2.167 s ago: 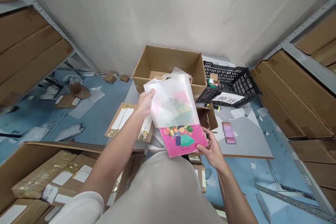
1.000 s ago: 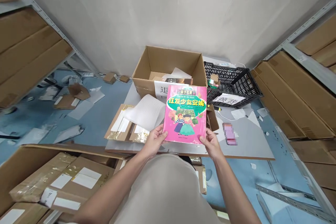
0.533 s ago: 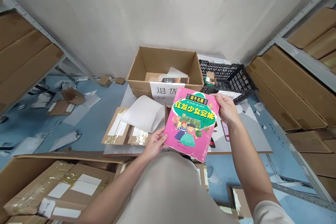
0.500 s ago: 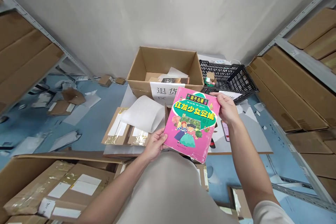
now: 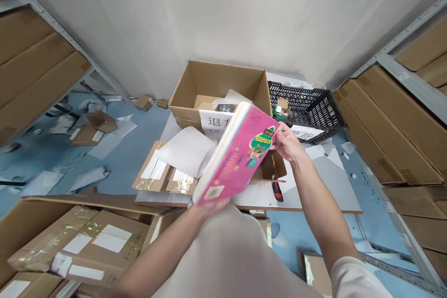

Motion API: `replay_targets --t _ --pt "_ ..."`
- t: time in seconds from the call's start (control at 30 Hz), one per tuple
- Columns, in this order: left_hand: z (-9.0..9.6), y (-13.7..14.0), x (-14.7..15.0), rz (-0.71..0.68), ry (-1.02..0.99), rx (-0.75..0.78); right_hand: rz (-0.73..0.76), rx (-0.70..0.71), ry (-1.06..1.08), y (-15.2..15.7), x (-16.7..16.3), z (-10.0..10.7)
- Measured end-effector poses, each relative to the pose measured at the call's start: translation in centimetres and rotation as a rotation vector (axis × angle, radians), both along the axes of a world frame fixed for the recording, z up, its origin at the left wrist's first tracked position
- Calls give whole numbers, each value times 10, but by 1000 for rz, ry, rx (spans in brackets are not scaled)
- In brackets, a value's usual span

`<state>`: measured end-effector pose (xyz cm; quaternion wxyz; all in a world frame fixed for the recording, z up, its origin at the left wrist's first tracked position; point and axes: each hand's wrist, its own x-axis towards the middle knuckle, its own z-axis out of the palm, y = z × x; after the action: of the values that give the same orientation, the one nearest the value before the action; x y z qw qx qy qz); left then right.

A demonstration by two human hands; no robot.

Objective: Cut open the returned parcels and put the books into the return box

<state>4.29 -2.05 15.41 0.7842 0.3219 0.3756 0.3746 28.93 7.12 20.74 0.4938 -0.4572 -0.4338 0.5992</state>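
Head view: pink book [image 5: 240, 153] mid-frame, tilted above the table [image 5: 324, 191]; back cover with barcode [image 5: 213, 193] now shows, front cover faced up half a second ago.
Right hand [image 5: 287, 142]: pinches the book's right edge, thumb and fingers closed on it.
Left hand [image 5: 213, 207]: at the book's bottom edge; fingers mostly out of sight, can't tell how tightly closed.
Cutter [image 5: 277, 192]: red and black, right of center, clear of the book; partly covered before.
Small open box [image 5: 268, 170]: partly behind the book, more exposed than before.
Carton sign [image 5: 210, 123]: right part covered by the book.
Crate label [image 5: 306, 133]: left part behind right hand.
Blur: book's fine print unreadable.
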Motion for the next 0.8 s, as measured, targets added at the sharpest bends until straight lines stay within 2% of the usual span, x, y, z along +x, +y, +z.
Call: replay_targets --t 0.03,0.13,0.23,0.37,0.53,0.73,0.8 --pt "3 -1 -5 39 -70 -6 -11 -5 -14 0 4 0" --pt "2 -3 -20 32 -251 -73 -30 -22 -52 1 15 1" --pt "-11 -6 -24 116 -54 -35 -69 -25 -82 2 23 1" --pt "-23 -13 -9 191 214 45 -106 -26 -128 1 32 -4" --pt "-23 -24 12 268 242 87 -142 41 -227 0 37 -7" --pt "-32 -33 19 254 155 52 -141 108 -297 2 45 -8" --pt "-34 -34 21 237 173 75 -151 174 -352 4 47 -10"
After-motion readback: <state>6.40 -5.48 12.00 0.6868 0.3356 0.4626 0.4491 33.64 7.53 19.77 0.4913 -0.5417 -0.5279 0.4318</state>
